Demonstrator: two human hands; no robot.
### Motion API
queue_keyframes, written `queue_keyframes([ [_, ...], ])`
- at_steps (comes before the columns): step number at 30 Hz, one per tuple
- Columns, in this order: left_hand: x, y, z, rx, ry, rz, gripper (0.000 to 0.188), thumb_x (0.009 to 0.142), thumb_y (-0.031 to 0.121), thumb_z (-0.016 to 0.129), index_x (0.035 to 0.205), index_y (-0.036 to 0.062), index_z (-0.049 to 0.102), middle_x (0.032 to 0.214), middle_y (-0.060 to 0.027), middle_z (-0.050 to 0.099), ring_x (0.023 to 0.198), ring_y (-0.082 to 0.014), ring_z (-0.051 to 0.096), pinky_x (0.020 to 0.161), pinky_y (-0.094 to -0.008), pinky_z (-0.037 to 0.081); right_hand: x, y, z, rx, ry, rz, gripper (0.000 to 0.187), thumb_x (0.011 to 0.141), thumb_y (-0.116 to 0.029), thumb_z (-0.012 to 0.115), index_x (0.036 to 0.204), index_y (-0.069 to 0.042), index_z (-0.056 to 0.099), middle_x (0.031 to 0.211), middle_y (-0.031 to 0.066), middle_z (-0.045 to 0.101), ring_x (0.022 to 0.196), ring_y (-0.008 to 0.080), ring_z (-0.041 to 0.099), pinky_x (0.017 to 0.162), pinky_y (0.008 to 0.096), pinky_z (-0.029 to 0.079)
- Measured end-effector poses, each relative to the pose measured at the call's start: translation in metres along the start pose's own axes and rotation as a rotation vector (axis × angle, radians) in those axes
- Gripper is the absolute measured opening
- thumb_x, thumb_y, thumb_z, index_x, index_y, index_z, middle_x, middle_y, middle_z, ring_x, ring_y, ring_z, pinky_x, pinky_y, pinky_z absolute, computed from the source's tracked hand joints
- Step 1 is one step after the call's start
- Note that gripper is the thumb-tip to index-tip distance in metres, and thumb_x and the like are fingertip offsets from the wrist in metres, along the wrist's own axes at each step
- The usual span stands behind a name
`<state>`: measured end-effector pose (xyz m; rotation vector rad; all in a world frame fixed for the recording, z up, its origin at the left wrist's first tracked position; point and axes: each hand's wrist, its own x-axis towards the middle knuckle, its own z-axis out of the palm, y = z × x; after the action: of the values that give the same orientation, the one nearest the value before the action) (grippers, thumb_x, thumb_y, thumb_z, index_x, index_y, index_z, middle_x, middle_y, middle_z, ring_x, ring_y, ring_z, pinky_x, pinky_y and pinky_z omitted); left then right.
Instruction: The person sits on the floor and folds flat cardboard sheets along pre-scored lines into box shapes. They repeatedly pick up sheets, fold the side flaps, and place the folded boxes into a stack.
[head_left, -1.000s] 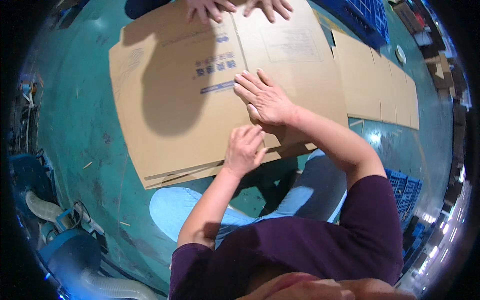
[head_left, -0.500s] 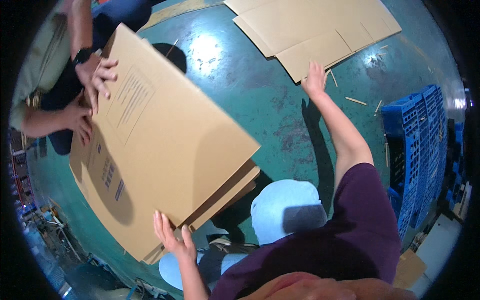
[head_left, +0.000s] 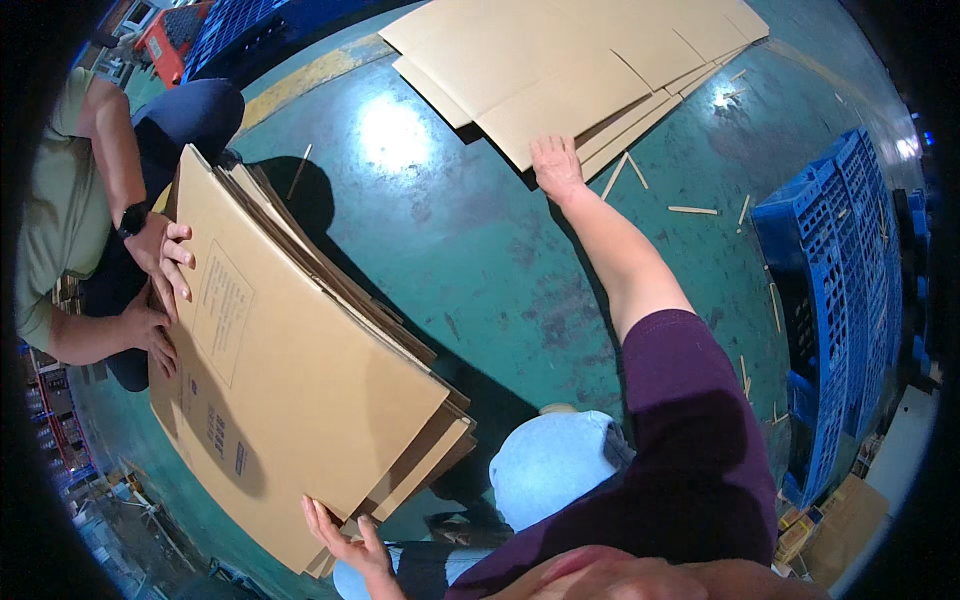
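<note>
A leaning stack of flattened cardboard boxes (head_left: 310,390) stands on the floor at the left. My left hand (head_left: 350,548) lies against its near corner, fingers stretched over the front sheet and thumb apart at the edge. My right arm reaches forward to a low pile on the floor, where my right hand (head_left: 557,168) is closed on the near corner of the top flattened cardboard box (head_left: 560,70). That corner is raised, with a dark gap over the sheets below. The fingertips under the sheet are hidden.
A crouching co-worker (head_left: 60,220) has both hands on the far left side of the leaning stack. Blue plastic pallets (head_left: 840,290) stand upright at the right. Thin cardboard strips (head_left: 693,210) litter the green floor (head_left: 500,290). Another blue pallet (head_left: 240,40) lies at the back left.
The top sheet's corner has risen in my right hand, opening a gap over the pile. The leaning stack has tilted more upright, showing its sheet edges. The whole view has shifted.
</note>
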<state>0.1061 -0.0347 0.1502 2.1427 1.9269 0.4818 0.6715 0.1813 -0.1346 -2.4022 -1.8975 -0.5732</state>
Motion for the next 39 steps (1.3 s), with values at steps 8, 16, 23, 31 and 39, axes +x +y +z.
queue_keyframes([
  [8,0.008,-0.002,-0.004,0.0,-0.022,0.01,0.066,0.072,0.008,0.063,0.133,-0.001,0.041,0.141,-0.0212,0.037,0.131,-0.0373,0.034,0.106,-0.046,0.03,0.025,0.008,-0.046,0.233,0.435,-0.078,0.027,0.075,-0.005,0.052,0.101,-0.004,0.057,0.099,0.0116,0.06,0.095,0.0279,0.058,0.085,0.0372,0.047],
  [16,0.005,-0.004,-0.008,-0.037,-0.001,0.045,0.065,0.072,0.006,0.06,0.134,0.001,0.041,0.142,-0.0212,0.036,0.131,-0.039,0.033,0.105,-0.0465,0.031,-0.054,0.052,-0.299,0.614,0.5,0.049,0.022,0.081,0.001,0.06,0.103,-0.002,0.061,0.094,0.0162,0.066,0.082,0.0295,0.066,0.072,0.0327,0.052],
  [23,0.007,-0.002,-0.002,-0.06,-0.01,0.035,0.064,0.072,0.009,0.062,0.133,-0.0002,0.042,0.141,-0.0208,0.037,0.131,-0.0375,0.034,0.107,-0.0468,0.029,-0.147,0.141,-0.103,0.889,0.512,1.243,0.034,0.091,-0.027,0.058,0.1,0.004,0.048,0.096,0.0122,0.058,0.085,0.0215,0.053,0.077,0.0357,0.045],
  [31,0.004,-0.016,-0.014,0.082,0.001,0.138,0.063,0.072,0.013,0.064,0.13,-0.0007,0.045,0.137,-0.0223,0.042,0.128,-0.0391,0.038,0.106,-0.0482,0.028,-0.126,0.034,-0.022,2.26,-0.14,1.594,0.037,0.079,-0.013,0.064,0.114,-0.006,0.056,0.116,0.0137,0.059,0.105,0.0318,0.057,0.089,0.0472,0.048],
  [39,0.032,-0.027,-0.034,0.046,-0.14,0.296,0.07,0.064,0.015,0.07,0.127,-0.0028,0.044,0.135,-0.0217,0.041,0.126,-0.039,0.039,0.104,-0.048,0.031,-0.04,0.041,-0.306,2.386,0.047,0.763,0.044,0.084,-0.008,0.057,0.125,0.001,0.045,0.117,0.0154,0.057,0.106,0.028,0.058,0.085,0.0423,0.053],
])
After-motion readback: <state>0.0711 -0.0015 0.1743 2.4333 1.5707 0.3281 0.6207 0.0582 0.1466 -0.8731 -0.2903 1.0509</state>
